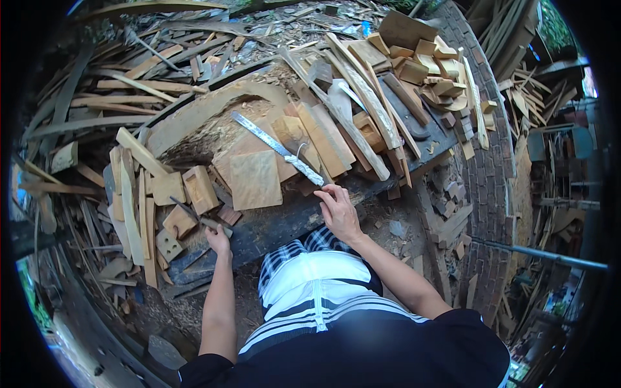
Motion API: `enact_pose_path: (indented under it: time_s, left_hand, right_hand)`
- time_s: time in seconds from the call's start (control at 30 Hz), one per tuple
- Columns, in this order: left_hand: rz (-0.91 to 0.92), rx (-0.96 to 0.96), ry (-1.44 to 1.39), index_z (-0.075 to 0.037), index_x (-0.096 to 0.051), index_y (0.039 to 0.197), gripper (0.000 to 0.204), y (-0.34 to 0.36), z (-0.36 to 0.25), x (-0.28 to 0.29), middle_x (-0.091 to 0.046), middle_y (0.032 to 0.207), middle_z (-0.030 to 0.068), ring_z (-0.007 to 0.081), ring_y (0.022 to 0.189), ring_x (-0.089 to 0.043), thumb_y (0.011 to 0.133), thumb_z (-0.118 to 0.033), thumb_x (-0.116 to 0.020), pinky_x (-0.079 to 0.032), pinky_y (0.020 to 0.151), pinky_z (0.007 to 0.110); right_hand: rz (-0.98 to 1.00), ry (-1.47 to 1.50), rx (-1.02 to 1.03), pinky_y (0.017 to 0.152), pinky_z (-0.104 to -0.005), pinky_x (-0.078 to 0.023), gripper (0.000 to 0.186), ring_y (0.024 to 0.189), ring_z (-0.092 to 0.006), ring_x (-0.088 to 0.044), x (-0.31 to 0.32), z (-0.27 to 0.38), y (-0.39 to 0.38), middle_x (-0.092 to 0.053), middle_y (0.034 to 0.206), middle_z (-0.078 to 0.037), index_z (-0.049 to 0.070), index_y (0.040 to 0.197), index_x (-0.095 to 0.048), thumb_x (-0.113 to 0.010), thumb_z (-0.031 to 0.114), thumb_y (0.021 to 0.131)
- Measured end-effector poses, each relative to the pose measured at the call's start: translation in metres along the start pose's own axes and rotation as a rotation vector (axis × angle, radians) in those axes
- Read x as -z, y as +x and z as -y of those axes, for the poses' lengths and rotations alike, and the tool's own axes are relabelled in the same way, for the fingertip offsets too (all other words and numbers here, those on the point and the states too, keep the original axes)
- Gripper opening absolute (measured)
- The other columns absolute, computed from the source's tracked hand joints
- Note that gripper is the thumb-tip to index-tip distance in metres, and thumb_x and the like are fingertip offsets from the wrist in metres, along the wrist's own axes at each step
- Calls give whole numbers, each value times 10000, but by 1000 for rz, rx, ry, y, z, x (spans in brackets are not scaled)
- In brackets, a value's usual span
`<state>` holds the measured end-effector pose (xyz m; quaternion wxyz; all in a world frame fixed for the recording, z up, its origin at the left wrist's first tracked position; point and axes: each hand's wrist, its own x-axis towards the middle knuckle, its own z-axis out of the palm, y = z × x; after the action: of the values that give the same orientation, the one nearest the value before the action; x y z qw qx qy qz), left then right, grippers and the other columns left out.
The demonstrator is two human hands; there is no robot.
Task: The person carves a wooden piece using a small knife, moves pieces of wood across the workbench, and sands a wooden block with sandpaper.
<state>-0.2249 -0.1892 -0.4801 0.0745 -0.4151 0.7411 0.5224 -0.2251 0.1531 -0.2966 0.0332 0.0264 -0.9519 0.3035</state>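
My left hand is closed on a small tool with a greyish handle and a dark narrow part angled up and left over small wood blocks. My right hand has its curled fingers on the lower end of a long flat metal blade, whose handle end is wrapped in white cord or cloth. The blade lies diagonally across pale boards. A square thin board lies left of the wrapped handle, and a hollowed wooden block sits above the tool in my left hand.
A dark, worn bench edge runs before me. Long strips and stacked offcuts cover its right side; scrap wood piles at left and behind. A brick wall and a metal pipe are at right.
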Motion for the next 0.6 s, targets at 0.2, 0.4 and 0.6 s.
enact_pose_path:
  time_s: [0.2, 0.4, 0.6]
  left_hand:
    - [-241, -94, 353, -53, -416, 1365, 490, -37, -38, -20, -469, 1271, 189, 362, 1198, -444, 926, -180, -593, -368, 1000, 439]
    - [-362, -302, 410, -55, -413, 1367, 488, -52, -24, -22, -460, 1241, 220, 383, 1160, -449, 931, -196, -580, -362, 977, 448]
    - [-225, -196, 379, -28, -418, 1364, 487, -74, -22, -24, -458, 1259, 213, 338, 1149, -476, 935, -196, -577, -385, 963, 411]
  right_hand:
    - [-91, -47, -123, 855, -397, -480, 284, 1006, -298, -538, 17, -44, -10, -519, 1112, -110, 60, 1113, -616, -605, 41, 829]
    - [-215, -32, -229, 840, -395, -474, 279, 972, -290, -540, 34, -93, -7, -526, 1094, -110, 59, 1094, -627, -602, 14, 819]
    - [-378, -36, -267, 828, -397, -468, 255, 947, -292, -544, 55, -149, 9, -529, 1048, -113, 63, 1070, -640, -599, 4, 826]
